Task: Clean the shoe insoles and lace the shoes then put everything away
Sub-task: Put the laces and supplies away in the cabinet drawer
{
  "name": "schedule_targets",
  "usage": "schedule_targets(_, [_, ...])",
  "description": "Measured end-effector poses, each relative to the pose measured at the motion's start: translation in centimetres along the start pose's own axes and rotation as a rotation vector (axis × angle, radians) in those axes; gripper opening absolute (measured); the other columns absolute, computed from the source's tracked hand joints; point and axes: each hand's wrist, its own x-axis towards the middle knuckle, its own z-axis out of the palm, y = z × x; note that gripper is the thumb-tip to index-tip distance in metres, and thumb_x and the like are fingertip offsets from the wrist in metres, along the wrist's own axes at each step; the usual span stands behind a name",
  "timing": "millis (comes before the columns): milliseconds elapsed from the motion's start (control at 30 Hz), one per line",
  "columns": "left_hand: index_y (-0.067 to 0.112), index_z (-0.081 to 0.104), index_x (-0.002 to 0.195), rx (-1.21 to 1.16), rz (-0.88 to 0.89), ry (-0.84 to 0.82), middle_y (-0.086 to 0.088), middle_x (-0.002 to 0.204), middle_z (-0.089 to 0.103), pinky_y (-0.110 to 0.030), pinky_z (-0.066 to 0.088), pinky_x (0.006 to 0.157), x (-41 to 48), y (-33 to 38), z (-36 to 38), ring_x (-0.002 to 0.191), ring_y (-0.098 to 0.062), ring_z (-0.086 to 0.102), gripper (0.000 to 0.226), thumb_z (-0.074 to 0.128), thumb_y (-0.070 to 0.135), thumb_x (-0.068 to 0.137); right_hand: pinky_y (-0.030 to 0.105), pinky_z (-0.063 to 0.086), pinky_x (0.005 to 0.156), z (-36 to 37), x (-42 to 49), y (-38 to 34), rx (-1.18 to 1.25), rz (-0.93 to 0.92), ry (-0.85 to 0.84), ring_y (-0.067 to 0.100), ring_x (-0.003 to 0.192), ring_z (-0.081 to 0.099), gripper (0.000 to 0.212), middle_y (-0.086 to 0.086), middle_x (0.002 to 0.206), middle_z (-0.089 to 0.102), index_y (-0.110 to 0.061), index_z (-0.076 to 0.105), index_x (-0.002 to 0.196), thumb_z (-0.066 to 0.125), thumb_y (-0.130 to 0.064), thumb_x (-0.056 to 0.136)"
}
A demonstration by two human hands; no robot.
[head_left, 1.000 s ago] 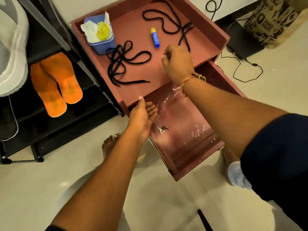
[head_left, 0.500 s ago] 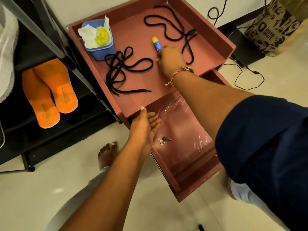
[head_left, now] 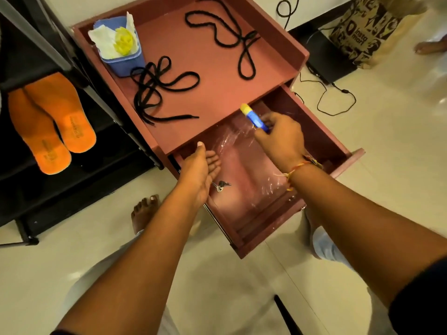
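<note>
Since a moment ago I have lifted the blue tube (head_left: 254,118) off the table top (head_left: 212,76); right hand (head_left: 280,139) fingers pinch it above the open drawer (head_left: 321,131). Left hand (head_left: 197,172), fingers straight together, rests on the drawer's edge.

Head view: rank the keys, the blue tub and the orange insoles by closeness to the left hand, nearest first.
From the left hand:
1. Keys, in the open drawer right beside its fingers.
2. Orange insoles, on the black rack to the left.
3. Blue tub, far left corner of the cabinet top, somewhat farther.
</note>
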Motion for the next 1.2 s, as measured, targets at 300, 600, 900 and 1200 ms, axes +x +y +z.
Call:
schedule_targets(300, [0.006, 0.062, 0.106, 0.094, -0.002, -0.002, -0.011, 0.113, 0.066, -0.029, 0.053, 0.09, 0.1, -1.3, 0.1, 0.1, -0.02, 0.067, 0.043, 0.039, 0.043, 0.107, 0.035, 0.049, 0.064, 1.4, -1.4, 9.1, -0.295, 0.392, -0.264, 0.032, 0.074, 0.059, 0.021, 0.015, 0.088, 0.066, -0.005, 0.07, 0.101, 0.066, -0.018, 0.086])
schedule_targets(600, [0.005, 0.064, 0.105, 0.072, -0.01, 0.036, -0.014, 0.112, 0.068, -0.033, 0.054, 0.096, 1.1, -1.9, -0.4, 0.106, -0.024, 0.068, 0.043, 0.042, 0.042, 0.107, 0.045, 0.051, 0.082, 2.9, 3.3, 9.8, -0.291, 0.453, -0.229, 0.042, 0.104, 0.063, 0.029, 0.023, 0.114, 0.065, -0.002, 0.064, 0.119, 0.06, -0.019, 0.096])
schedule_targets(900, [0.004, 0.064, 0.107, 0.053, -0.022, 0.069, -0.016, 0.115, 0.068, -0.035, 0.054, 0.097, 1.7, -2.1, -0.5, 0.108, -0.025, 0.068, 0.043, 0.044, 0.042, 0.106, 0.046, 0.052, 0.089, 2.6, 3.7, 11.4, -0.297, 0.451, -0.274, 0.043, 0.112, 0.06, 0.037, 0.024, 0.122, 0.062, 0.0, 0.057, 0.124, 0.067, -0.013, 0.091])
schedule_targets(1200, [0.006, 0.062, 0.104, -0.049, 0.057, 0.149, -0.012, 0.108, 0.068, -0.032, 0.056, 0.092, -0.3, -0.8, -0.5, 0.101, -0.022, 0.068, 0.037, 0.043, 0.038, 0.107, 0.038, 0.047, 0.069, 0.8, 0.4, 1.3, 0.023, -0.094, 0.11, 0.029, 0.086, 0.062, 0.027, 0.007, 0.093, 0.067, -0.013, 0.062, 0.095, 0.048, -0.035, 0.1])
